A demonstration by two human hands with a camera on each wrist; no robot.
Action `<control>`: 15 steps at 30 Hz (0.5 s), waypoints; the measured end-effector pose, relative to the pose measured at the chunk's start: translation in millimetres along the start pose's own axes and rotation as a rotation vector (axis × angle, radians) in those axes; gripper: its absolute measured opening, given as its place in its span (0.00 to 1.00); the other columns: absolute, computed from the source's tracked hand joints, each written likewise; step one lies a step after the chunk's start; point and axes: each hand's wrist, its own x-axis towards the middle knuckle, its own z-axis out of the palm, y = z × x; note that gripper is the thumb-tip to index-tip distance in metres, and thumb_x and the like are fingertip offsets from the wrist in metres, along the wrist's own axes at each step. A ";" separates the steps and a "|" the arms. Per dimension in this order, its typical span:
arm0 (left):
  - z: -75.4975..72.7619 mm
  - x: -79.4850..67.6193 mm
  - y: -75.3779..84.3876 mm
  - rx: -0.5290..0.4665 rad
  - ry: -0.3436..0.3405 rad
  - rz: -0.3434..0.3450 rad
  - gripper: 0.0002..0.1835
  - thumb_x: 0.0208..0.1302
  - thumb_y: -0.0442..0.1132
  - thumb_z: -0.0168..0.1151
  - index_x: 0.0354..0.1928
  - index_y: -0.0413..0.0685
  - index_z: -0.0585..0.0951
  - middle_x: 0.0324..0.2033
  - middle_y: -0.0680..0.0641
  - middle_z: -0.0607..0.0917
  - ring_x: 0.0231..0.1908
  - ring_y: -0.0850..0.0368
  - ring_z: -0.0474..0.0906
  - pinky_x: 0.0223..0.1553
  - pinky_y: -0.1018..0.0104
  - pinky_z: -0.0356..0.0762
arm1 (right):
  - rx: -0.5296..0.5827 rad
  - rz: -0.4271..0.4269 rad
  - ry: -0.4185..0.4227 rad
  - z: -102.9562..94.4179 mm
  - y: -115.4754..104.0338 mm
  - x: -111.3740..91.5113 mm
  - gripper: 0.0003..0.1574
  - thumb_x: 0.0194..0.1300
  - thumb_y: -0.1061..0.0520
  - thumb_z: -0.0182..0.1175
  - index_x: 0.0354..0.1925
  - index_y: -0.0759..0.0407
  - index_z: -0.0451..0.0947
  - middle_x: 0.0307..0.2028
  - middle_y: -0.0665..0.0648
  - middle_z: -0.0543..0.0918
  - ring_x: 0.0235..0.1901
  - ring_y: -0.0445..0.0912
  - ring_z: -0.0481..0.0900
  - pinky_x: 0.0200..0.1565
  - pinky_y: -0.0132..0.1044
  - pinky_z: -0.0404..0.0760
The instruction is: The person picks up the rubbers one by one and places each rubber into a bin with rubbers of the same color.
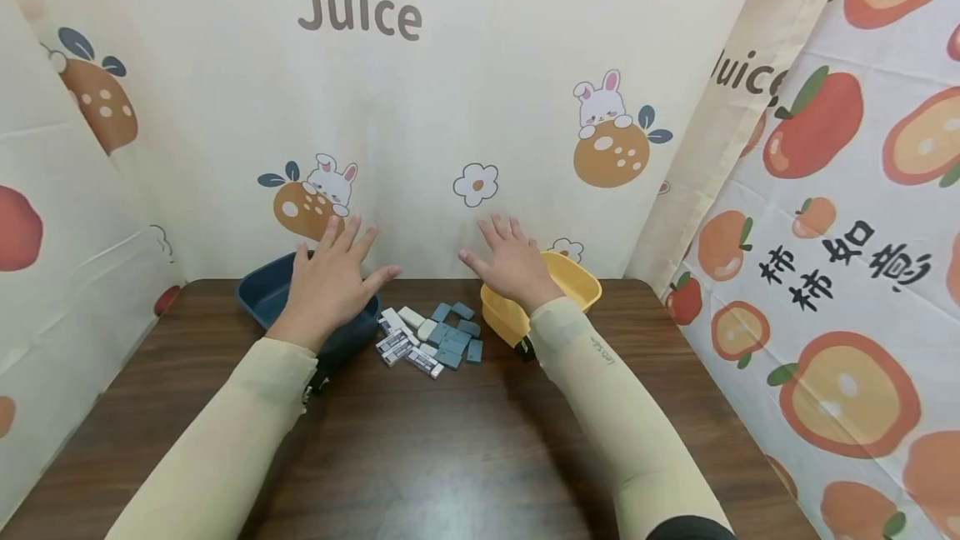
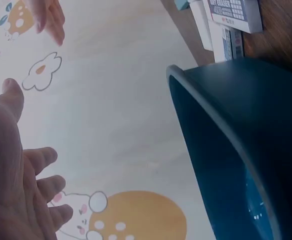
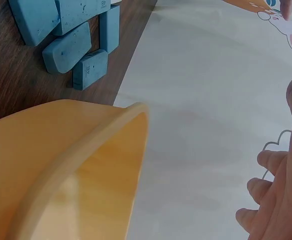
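Note:
My left hand hovers above a dark blue bin, fingers spread and holding nothing. Over a yellow bin my right hand is raised, its fingers also extended and bare. Between the two bins lies a pile of erasers: white ones, some in printed sleeves, on the left, and blue-grey blocks on the right. In the right wrist view several blue erasers lie beside the yellow bin's rim. The left wrist view shows sleeved erasers beside the blue bin's rim.
Everything stands on a brown wooden table, with the bins near its back edge. A printed curtain hangs directly behind, and fruit-patterned cloth hangs along the right side. Another curtain borders the left.

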 end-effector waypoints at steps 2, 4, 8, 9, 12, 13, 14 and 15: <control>-1.1 -0.8 -2.4 0.003 0.003 -0.004 0.54 0.79 0.80 0.49 0.93 0.55 0.56 0.93 0.41 0.47 0.93 0.34 0.33 0.83 0.14 0.34 | 0.007 0.000 0.000 1.1 -0.1 -0.1 0.57 0.82 0.15 0.43 0.94 0.37 0.48 0.94 0.49 0.40 0.94 0.59 0.34 0.89 0.71 0.47; -2.4 -1.6 -5.3 0.003 0.004 -0.008 0.54 0.79 0.81 0.48 0.92 0.55 0.57 0.93 0.41 0.47 0.93 0.34 0.34 0.83 0.14 0.34 | 0.011 0.001 -0.005 2.3 -0.1 -0.5 0.57 0.82 0.15 0.43 0.94 0.36 0.47 0.94 0.48 0.40 0.94 0.59 0.34 0.89 0.71 0.46; -5.3 -3.2 -11.0 0.002 0.008 -0.004 0.54 0.78 0.81 0.47 0.92 0.55 0.57 0.93 0.40 0.48 0.93 0.32 0.34 0.82 0.13 0.35 | 0.000 -0.003 -0.009 4.4 -1.8 -2.2 0.57 0.81 0.14 0.42 0.94 0.36 0.47 0.94 0.49 0.40 0.94 0.59 0.35 0.88 0.72 0.47; -6.3 -3.7 -12.5 -0.001 0.009 -0.002 0.54 0.78 0.81 0.48 0.92 0.55 0.57 0.93 0.40 0.48 0.93 0.32 0.34 0.82 0.13 0.35 | -0.004 -0.008 -0.007 4.6 -3.0 -2.7 0.57 0.81 0.14 0.42 0.94 0.36 0.47 0.94 0.49 0.40 0.94 0.59 0.35 0.88 0.71 0.47; -9.2 -5.4 -19.0 -0.008 0.017 -0.004 0.55 0.78 0.82 0.48 0.92 0.55 0.58 0.93 0.40 0.48 0.93 0.32 0.35 0.82 0.13 0.35 | -0.015 -0.036 0.004 4.4 -8.8 -4.6 0.58 0.81 0.15 0.43 0.94 0.38 0.48 0.95 0.50 0.42 0.94 0.59 0.37 0.88 0.71 0.48; -10.2 -5.9 -22.3 -0.010 0.018 -0.007 0.55 0.78 0.82 0.47 0.92 0.55 0.57 0.93 0.40 0.48 0.93 0.32 0.35 0.82 0.12 0.35 | -0.027 -0.050 0.009 4.5 -11.3 -5.3 0.58 0.82 0.15 0.44 0.94 0.39 0.48 0.95 0.50 0.42 0.94 0.59 0.37 0.89 0.71 0.49; -11.1 -6.7 -26.5 -0.012 0.017 -0.011 0.56 0.77 0.83 0.45 0.92 0.54 0.57 0.93 0.39 0.47 0.93 0.32 0.35 0.82 0.12 0.35 | -0.044 -0.066 0.014 4.8 -14.1 -6.1 0.58 0.82 0.16 0.44 0.94 0.40 0.48 0.95 0.51 0.43 0.94 0.60 0.38 0.88 0.71 0.50; -11.7 -7.4 -31.2 -0.013 0.017 -0.015 0.56 0.77 0.84 0.44 0.92 0.54 0.57 0.93 0.39 0.47 0.93 0.31 0.35 0.81 0.12 0.36 | -0.060 -0.081 0.018 5.2 -17.0 -7.0 0.58 0.82 0.17 0.44 0.94 0.41 0.48 0.95 0.51 0.44 0.94 0.60 0.38 0.88 0.70 0.50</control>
